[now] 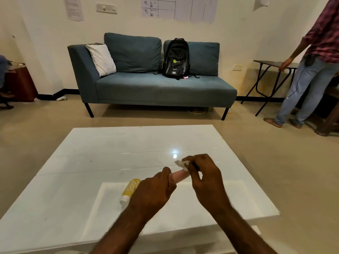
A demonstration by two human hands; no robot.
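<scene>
While left fingers grip pink tube, right fingers pinch prob. tissue; table edges well off.

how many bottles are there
2. The pink bottle is gripped in the left hand above the white table; the yellow bottle lies on the table beside that hand, partly hidden.

Pink bottle, nearly level — white tissue against its end.

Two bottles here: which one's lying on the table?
The yellow bottle, white-capped, on its side on the table. The pink bottle is gripped in the left hand, a tissue in the right hand at its tip.
</scene>
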